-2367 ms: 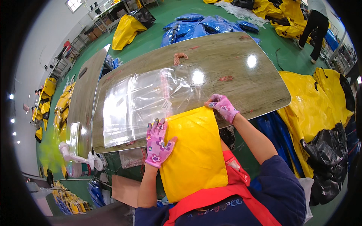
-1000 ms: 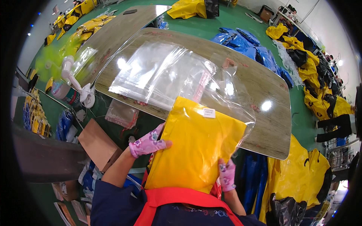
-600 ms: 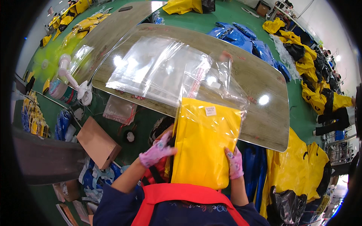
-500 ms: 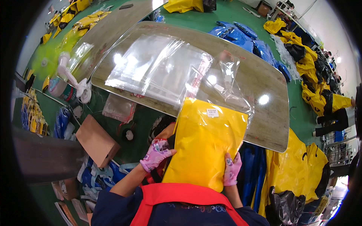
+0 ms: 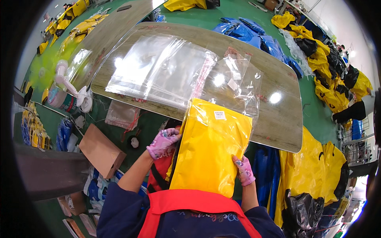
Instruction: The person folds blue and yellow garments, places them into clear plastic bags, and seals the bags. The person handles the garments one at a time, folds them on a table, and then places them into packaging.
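A folded yellow sheet of smooth, waterproof-looking material [image 5: 210,150] lies flat before my chest. A clear plastic bag [image 5: 250,95] covers its far part, and a small white label [image 5: 220,115] shows through near the far edge. My left hand [image 5: 163,143], in a pink flowered glove, pinches the left edge, where dark layers show beneath. On the right edge, lower down, my right hand [image 5: 244,170] in a matching glove grips with the thumb on top and the fingers hidden underneath. The packet's far end rests over the table's near edge.
A stack of clear plastic bags [image 5: 154,71] lies on the wood-look table [image 5: 278,115]. A brown carton [image 5: 101,150] stands at left, near a green fan [image 5: 41,71]. Yellow garments [image 5: 303,170] hang at right. Blue bundles [image 5: 242,33] lie beyond the table.
My left hand has slid farther up the left edge of the packet. The right hand has shifted slightly up, and the loose clear bag at the far end has changed shape.
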`<state>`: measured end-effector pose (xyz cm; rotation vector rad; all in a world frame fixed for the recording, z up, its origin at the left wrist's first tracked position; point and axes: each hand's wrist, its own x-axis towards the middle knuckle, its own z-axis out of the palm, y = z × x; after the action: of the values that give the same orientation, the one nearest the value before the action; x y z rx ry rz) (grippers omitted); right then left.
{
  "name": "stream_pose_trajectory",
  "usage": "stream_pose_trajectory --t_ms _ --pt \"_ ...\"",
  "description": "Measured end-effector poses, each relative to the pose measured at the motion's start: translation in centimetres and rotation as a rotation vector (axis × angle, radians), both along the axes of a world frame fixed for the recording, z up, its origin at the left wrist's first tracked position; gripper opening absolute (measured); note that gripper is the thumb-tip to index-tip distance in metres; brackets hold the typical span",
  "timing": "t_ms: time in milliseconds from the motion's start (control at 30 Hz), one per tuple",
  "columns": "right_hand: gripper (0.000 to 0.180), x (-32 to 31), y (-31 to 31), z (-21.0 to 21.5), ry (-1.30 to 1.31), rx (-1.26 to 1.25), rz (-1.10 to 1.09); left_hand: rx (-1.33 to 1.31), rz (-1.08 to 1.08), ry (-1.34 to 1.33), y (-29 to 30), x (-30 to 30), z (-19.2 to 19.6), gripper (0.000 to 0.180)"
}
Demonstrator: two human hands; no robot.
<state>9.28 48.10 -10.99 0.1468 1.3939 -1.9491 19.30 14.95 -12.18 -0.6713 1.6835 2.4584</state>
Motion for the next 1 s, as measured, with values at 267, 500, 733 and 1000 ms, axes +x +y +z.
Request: stream_pose_trajectory --t_ms 267,500,733,1000 --pt "0.047 2.8 -1.0 2.6 0.2 0.16 -0.102 -1.692 0.025 0.047 5.3 4.4 -6.9 0.016" --pt "0.038 3.5 -0.6 1.9 -0.049 0.065 -0.125 -0.046 0.304 0.191 4.3 2.0 0.8 0.042" --pt "0.03 4.2 -1.7 2.0 0.08 0.131 -0.212 -0.947 0.558 0.023 5.1 2.3 -1.9 0.016" --pt "0.033 4.2 -0.7 1.2 0.228 0.317 -0.032 -1.609 0.485 0.176 4.0 4.8 -4.6 0.013"
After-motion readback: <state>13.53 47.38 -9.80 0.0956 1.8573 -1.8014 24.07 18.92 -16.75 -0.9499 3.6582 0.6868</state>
